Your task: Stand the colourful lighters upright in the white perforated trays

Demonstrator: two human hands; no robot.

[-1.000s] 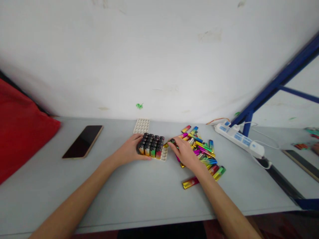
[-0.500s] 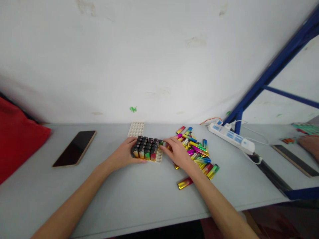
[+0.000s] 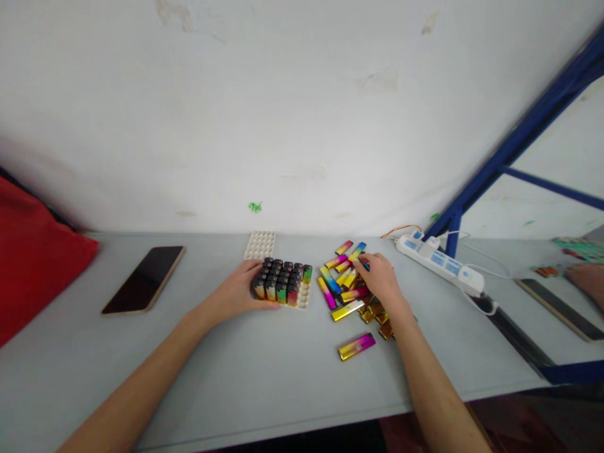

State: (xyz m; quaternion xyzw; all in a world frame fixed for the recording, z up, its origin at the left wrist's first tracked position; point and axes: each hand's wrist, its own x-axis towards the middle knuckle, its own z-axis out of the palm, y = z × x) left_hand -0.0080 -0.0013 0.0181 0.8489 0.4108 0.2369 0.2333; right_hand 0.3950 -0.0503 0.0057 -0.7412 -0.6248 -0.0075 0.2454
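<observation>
Upright lighters (image 3: 282, 292) with black tops and shiny coloured bodies stand in close rows in a white tray (image 3: 303, 297) with round hollows. My left hand (image 3: 241, 288) is curled round the left side of this block, thumb at the front. One green-yellow lighter (image 3: 307, 274) stands at the back of the right-hand column, in front of which bare hollows show. To the right lies a loose heap of lighters (image 3: 346, 309). My right hand (image 3: 381, 277) is over that heap, fingertips closed on a blue-ended lighter (image 3: 365, 266), partly hidden by the fingers.
A second white tray (image 3: 259, 244) lies behind the block. At left are a phone (image 3: 144, 280) and red cloth (image 3: 38, 258). A white power strip (image 3: 438, 261) with cables lies right, beside a blue metal frame (image 3: 500, 157). Another person's hand (image 3: 585, 280) shows at far right.
My right hand has left the tray's right column, where a green-yellow lighter now stands, and moved right onto the heap. Loose lighters there have shifted. My left hand keeps its hold.
</observation>
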